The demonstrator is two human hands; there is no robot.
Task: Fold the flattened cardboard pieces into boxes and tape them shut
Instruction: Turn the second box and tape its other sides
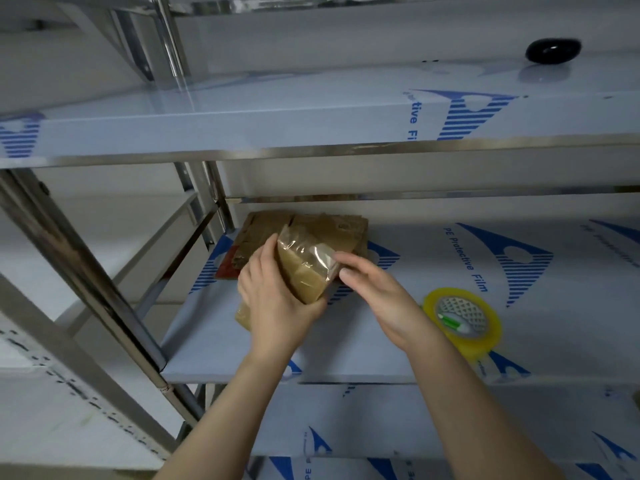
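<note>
A small folded brown cardboard box [304, 271] is held tilted above the middle shelf, with clear tape across its upper face. My left hand [277, 296] grips the box from its left and underside. My right hand [374, 282] reaches to the box's right edge, and its fingertips press the tape there. Behind the box lies a stack of flattened cardboard pieces [329, 230] at the back of the shelf. A yellowish roll of clear tape [462, 318] lies flat on the shelf to the right of my right hand.
The middle shelf [519, 271] is steel under blue-printed protective film. Another shelf [311, 126] hangs close above, with a black rounded object [553, 50] at its far right. Steel posts [86, 271] run down the left. A red-brown flat piece [230, 266] lies under the stack.
</note>
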